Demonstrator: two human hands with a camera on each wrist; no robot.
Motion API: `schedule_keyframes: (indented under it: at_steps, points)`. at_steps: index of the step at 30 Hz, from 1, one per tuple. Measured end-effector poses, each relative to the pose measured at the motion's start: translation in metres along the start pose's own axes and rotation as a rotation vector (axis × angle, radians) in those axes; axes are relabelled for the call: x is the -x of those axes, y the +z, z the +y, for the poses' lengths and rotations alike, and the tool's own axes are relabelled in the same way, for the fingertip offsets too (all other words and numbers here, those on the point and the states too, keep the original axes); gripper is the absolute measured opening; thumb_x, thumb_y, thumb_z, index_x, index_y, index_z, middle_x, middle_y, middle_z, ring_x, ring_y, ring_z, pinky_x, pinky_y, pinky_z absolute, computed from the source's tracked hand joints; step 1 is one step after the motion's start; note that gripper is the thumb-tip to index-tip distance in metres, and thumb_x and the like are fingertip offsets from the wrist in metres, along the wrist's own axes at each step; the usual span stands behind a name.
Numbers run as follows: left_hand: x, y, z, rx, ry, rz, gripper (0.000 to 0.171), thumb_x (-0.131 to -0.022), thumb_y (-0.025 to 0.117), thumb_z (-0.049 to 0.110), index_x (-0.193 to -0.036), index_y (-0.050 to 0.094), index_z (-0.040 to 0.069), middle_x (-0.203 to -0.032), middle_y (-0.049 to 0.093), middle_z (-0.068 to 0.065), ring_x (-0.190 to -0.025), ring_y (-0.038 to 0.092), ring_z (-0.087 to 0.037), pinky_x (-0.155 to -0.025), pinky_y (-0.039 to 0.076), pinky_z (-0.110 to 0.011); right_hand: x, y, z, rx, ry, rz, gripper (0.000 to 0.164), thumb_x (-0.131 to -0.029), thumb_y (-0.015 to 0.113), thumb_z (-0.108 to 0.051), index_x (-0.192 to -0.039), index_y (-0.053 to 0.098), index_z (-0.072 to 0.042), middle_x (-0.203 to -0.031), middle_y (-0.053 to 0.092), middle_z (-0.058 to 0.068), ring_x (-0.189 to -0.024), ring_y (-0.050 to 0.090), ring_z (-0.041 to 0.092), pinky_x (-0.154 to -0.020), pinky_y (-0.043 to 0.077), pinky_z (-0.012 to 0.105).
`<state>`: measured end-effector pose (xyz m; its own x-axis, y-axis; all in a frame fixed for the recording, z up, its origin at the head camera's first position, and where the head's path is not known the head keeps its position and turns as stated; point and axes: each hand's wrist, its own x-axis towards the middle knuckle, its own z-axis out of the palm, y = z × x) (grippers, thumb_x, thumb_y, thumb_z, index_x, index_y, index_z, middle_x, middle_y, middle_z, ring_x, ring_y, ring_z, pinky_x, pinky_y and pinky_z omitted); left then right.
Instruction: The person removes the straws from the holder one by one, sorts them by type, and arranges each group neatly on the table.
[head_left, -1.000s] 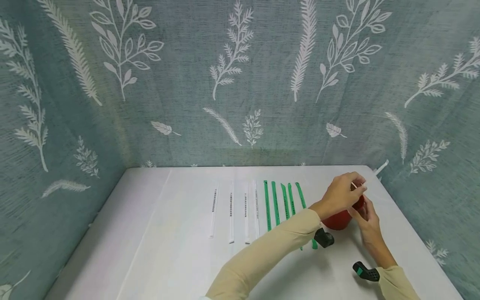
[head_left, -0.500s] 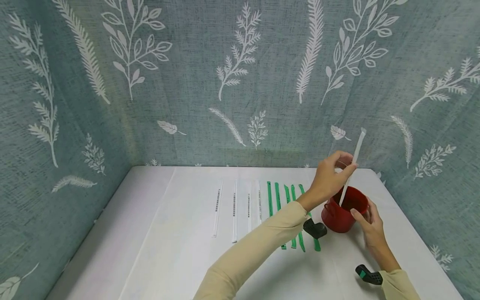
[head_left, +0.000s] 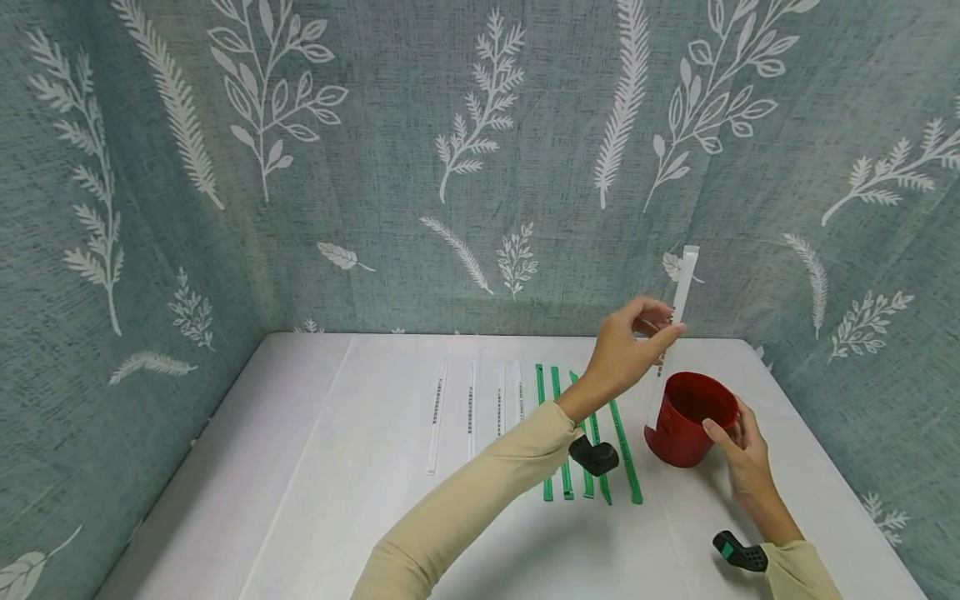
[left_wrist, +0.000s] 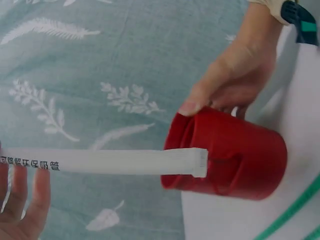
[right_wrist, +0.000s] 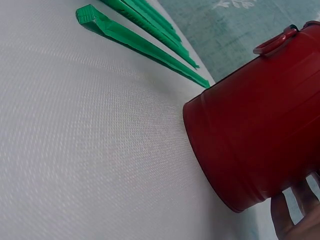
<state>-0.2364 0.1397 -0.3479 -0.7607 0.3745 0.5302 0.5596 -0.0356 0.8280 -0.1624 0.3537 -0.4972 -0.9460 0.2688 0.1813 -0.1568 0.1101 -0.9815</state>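
Note:
My left hand [head_left: 618, 346] pinches a white paper-wrapped straw [head_left: 684, 287] between thumb and fingers, holding it nearly upright. In the head view the straw's lower end overlaps the left wall of a small red bucket [head_left: 678, 450], outside its mouth. Dark printing runs along the wrapper [left_wrist: 125, 161] in the left wrist view. The right hand [head_left: 746, 467] grips the bucket from the right, thumb at the rim and fingers round the far side. A small ring handle [right_wrist: 272, 44] shows on the bucket in the right wrist view.
Several green wrapped straws [head_left: 628, 454] lie in a row left of the bucket, partly under the left forearm. Further left is a row of white wrapped straws [head_left: 435, 425]. The white table [head_left: 337, 500] ends at a patterned curtain [head_left: 375, 267] behind and at the sides.
My left hand rose from over the bucket and moved left, bringing the white straw out of the bucket's mouth. The right hand has stayed on the bucket.

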Motion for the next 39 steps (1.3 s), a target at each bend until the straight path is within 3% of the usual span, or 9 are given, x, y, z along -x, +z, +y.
schedule_keyframes:
  at_steps: [7,14,18,27,33,39]
  points:
    - [0.022,-0.024,-0.004,0.002,-0.09,-0.006,0.02,-0.091,0.065,0.014,-0.108,0.06,0.005,-0.091,0.06,-0.007,-0.077,0.059,-0.012,-0.056,0.055,-0.022,0.0,0.0,-0.001,-0.005,0.005,-0.021,0.063,-0.094,0.055,-0.013,-0.149,0.025,-0.019,-0.135,0.039,-0.011,-0.122,0.035,0.004,-0.089,0.037,0.006]
    - [0.046,-0.057,0.015,0.001,-0.152,0.016,0.02,-0.09,0.063,0.005,-0.107,0.06,-0.006,-0.089,0.059,-0.019,-0.08,0.061,-0.032,-0.057,0.058,-0.035,-0.002,-0.002,-0.002,-0.009,0.009,-0.033,0.064,-0.095,0.054,-0.013,-0.15,0.023,-0.019,-0.139,0.036,-0.007,-0.127,0.031,0.005,-0.093,0.036,0.007]
    - [0.054,-0.075,0.016,-0.009,-0.174,0.014,0.021,-0.091,0.062,0.004,-0.107,0.059,-0.008,-0.09,0.058,-0.022,-0.081,0.06,-0.037,-0.059,0.058,-0.039,-0.002,-0.002,-0.002,-0.008,0.007,-0.036,0.064,-0.095,0.054,-0.012,-0.15,0.022,-0.018,-0.14,0.035,-0.006,-0.127,0.031,0.005,-0.093,0.036,0.007]
    - [0.07,-0.111,0.006,-0.055,-0.252,0.07,0.022,-0.09,0.063,0.006,-0.108,0.059,-0.007,-0.089,0.058,-0.02,-0.078,0.059,-0.036,-0.06,0.057,-0.046,-0.001,-0.003,-0.001,0.013,0.025,-0.03,0.066,-0.095,0.055,-0.015,-0.151,0.021,-0.02,-0.145,0.032,0.0,-0.129,0.03,0.008,-0.092,0.037,0.006]
    - [0.084,-0.127,-0.003,-0.086,-0.346,0.084,0.025,-0.091,0.063,0.007,-0.11,0.058,-0.007,-0.091,0.058,-0.019,-0.08,0.059,-0.039,-0.061,0.057,-0.045,-0.001,-0.004,0.0,0.003,0.016,-0.02,0.065,-0.095,0.055,-0.014,-0.151,0.022,-0.02,-0.141,0.036,-0.004,-0.124,0.033,0.005,-0.089,0.038,0.005]
    - [0.095,-0.144,-0.008,-0.109,-0.391,0.115,0.026,-0.091,0.064,0.009,-0.11,0.058,-0.007,-0.092,0.059,-0.021,-0.079,0.06,-0.039,-0.062,0.057,-0.046,0.0,-0.002,-0.001,0.015,0.021,-0.028,0.065,-0.095,0.056,-0.015,-0.151,0.022,-0.02,-0.144,0.033,-0.001,-0.127,0.031,0.008,-0.091,0.037,0.006]
